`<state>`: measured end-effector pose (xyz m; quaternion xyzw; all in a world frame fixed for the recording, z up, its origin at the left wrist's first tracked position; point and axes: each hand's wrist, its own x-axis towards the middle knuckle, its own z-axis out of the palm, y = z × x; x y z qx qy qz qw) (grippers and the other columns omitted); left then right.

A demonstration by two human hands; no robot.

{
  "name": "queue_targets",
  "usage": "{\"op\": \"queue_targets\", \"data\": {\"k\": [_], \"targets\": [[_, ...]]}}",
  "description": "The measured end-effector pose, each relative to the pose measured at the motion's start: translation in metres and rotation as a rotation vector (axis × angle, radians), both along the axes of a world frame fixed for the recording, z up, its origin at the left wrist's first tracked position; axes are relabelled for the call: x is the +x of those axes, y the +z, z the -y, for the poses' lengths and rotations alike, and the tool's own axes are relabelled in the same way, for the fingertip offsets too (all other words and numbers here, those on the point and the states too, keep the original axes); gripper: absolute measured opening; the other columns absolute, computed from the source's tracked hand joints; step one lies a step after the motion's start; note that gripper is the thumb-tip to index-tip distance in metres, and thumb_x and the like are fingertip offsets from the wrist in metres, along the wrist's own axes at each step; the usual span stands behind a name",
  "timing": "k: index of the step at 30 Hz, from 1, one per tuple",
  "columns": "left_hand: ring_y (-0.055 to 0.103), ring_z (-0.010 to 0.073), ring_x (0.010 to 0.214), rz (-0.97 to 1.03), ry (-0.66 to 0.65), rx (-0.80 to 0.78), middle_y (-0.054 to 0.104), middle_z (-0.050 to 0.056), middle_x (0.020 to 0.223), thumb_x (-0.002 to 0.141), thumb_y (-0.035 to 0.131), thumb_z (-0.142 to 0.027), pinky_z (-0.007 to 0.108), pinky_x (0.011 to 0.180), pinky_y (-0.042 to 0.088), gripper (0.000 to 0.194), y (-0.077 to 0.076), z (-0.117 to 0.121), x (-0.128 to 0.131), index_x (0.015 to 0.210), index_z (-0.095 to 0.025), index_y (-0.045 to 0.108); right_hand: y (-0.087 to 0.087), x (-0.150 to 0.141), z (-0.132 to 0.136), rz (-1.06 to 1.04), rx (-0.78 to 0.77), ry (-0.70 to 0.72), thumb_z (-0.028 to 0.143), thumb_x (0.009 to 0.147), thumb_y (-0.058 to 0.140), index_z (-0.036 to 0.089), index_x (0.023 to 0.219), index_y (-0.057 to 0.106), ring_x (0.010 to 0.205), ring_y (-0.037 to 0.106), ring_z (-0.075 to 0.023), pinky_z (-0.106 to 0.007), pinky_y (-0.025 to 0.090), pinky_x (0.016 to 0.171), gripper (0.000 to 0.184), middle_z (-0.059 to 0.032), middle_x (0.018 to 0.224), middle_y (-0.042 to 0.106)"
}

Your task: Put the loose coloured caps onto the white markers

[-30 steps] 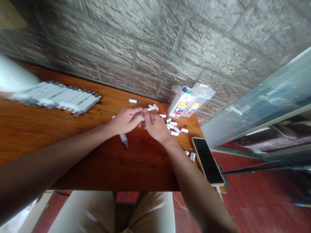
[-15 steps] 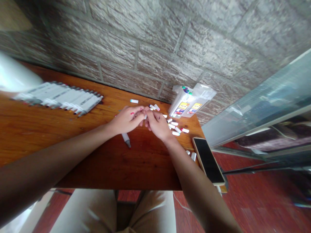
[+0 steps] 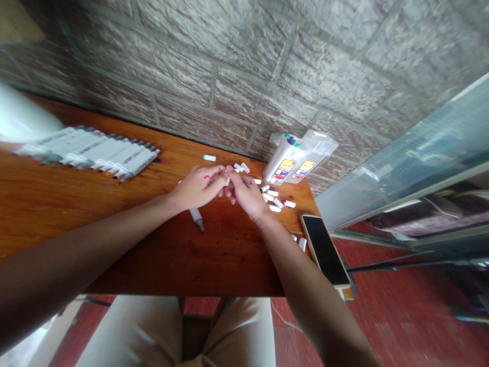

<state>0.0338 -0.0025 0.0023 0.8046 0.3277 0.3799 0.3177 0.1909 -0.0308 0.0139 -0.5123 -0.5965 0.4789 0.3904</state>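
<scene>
1. Nearest to me are the seated person's pale trousers, below the front edge of the wooden bench.
2. At the bench's right edge lies a phone, screen up and dark, with no lettering on it. Two white caps lie just beside it.
3. A grey-tipped marker shows below the left hand; whether it lies beneath that hand or is gripped by it, I can't tell.
4. The left hand, with a red mark on its back, and the right hand meet over the bench. Their fingers are curled together, pinching a small white piece between them; I can't read any print on it.
5. Just beside the right hand, white caps with coloured ends lie scattered, and another cap, blue at one end, lies beyond the left hand.
6. Over to the left, markers lie side by side in a row, their dark lettering too blurred to read.
7. Farther back stands a clear case, green and purple ends showing at its top. Its two labels have a yellow upper part over a picture; the words are illegible.
8. Behind everything rises the grey stone-patterned wall.
</scene>
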Motion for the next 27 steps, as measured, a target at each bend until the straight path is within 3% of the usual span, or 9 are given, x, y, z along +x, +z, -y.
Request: {"op": "queue_targets", "data": {"k": [22, 27], "targets": [[0.062, 0.0117, 0.061, -0.046, 0.013, 0.004, 0.067, 0.002, 0.068, 0.098, 0.039, -0.04, 0.022, 0.065, 0.046, 0.039, -0.0027, -0.0012, 0.0011, 0.078, -0.015, 0.06, 0.0006, -0.0012, 0.0015, 0.014, 0.057, -0.039, 0.069, 0.095, 0.04, 0.016, 0.054, 0.052, 0.042, 0.043, -0.0037, -0.021, 0.035, 0.051, 0.068, 0.003, 0.05, 0.051], [0.066, 0.0147, 0.07, -0.191, -0.028, 0.012, 0.071, 0.003, 0.076, 0.094, 0.042, -0.035, 0.024, 0.072, 0.049, 0.032, -0.0038, -0.0017, 0.002, 0.084, -0.015, 0.065, 0.002, -0.0017, 0.0029, 0.012, -0.03, 0.057, 0.069, 0.094, 0.044, 0.016, 0.062, 0.057, 0.045, 0.045, -0.0056, -0.022, 0.037, 0.051, 0.064, 0.0023, 0.053, 0.054]]}}
